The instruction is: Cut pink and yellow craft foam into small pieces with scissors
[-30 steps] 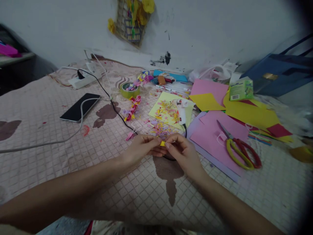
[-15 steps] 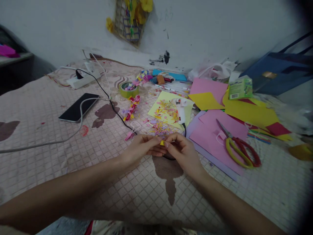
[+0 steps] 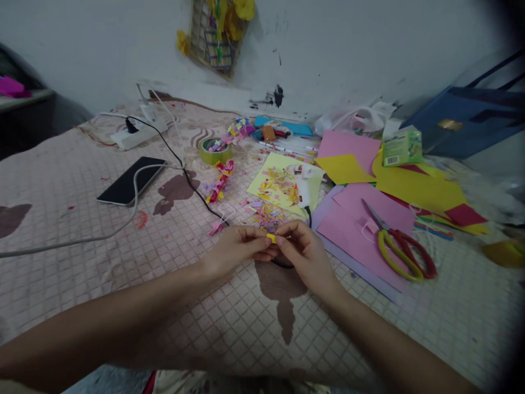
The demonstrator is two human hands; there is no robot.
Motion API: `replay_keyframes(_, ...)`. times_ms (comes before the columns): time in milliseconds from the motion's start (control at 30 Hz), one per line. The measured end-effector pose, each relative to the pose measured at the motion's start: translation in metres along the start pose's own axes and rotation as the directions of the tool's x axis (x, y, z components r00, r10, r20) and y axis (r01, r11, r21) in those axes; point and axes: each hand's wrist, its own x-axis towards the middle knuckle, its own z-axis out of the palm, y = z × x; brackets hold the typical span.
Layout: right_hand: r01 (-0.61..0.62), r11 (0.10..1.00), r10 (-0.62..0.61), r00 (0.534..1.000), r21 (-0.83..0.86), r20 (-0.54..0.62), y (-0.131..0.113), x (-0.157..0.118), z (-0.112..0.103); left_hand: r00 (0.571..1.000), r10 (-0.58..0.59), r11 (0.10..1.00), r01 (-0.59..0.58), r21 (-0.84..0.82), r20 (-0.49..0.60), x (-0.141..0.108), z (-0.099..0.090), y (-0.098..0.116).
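Between my fingertips is a small yellow piece of craft foam or paper [image 3: 271,238]. My left hand [image 3: 240,246] pinches its left end with thumb and fingers. From the other side, the thumb and index finger of my right hand [image 3: 305,249] grip its right end. Just beyond my hands lies a heap of small pink, purple and yellow scraps [image 3: 266,213]. A white hot glue gun [image 3: 303,189] rests on a pale yellow sheet [image 3: 262,178] strewn with more scraps.
Red-and-yellow scissors [image 3: 400,251] lie on pink sheets [image 3: 353,227] at the right. A tape roll [image 3: 214,153], a decorated red strip [image 3: 221,180] and a pink clip [image 3: 215,227] sit beyond my left hand. Farther left are a phone [image 3: 131,180], cables and a power strip [image 3: 127,138].
My fingers have shifted slightly on the yellow piece, and a bit more of it shows between them. Both hands stay in nearly the same place.
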Motion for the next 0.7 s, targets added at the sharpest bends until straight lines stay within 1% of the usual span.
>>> replay_keyframes(100, -0.019, 1.0, 0.02, 1.0, 0.018, -0.012, -0.0008, 0.0008, -0.0015, 1.0, 0.0, 1.0, 0.0, 0.0, -0.004, -0.001, 0.0002, 0.0009)
replay_keyframes(300, -0.043, 0.999, 0.04, 0.996, 0.033, 0.08, -0.0011, -0.0003, -0.0014, 0.999, 0.036, 0.998, -0.037, 0.045, 0.013, -0.0004, -0.0005, 0.0005)
replay_keyframes(367, -0.011, 1.0, 0.01, 0.997, 0.008, 0.082, -0.0004, -0.0011, -0.0016, 0.997, 0.08, 0.992, -0.082, 0.099, 0.024, -0.0002, -0.0003, 0.0005)
replay_keyframes(433, 0.047, 0.998, -0.044, 0.997, -0.037, 0.07, -0.0005, -0.0015, -0.0026, 0.991, 0.127, 0.979, -0.131, 0.158, 0.034, -0.0005, 0.0001, 0.001)
replay_keyframes(500, 0.083, 0.994, -0.078, 0.995, -0.073, 0.06, -0.0012, -0.0013, -0.0041, 0.989, 0.146, 0.972, -0.149, 0.183, 0.033, -0.0007, 0.0, 0.0016)
replay_keyframes(700, 0.031, 0.995, -0.022, 0.996, -0.095, 0.085, -0.0027, -0.0002, -0.0068, 0.998, 0.044, 0.986, -0.05, 0.156, 0.037, 0.0026, -0.0051, 0.0011)
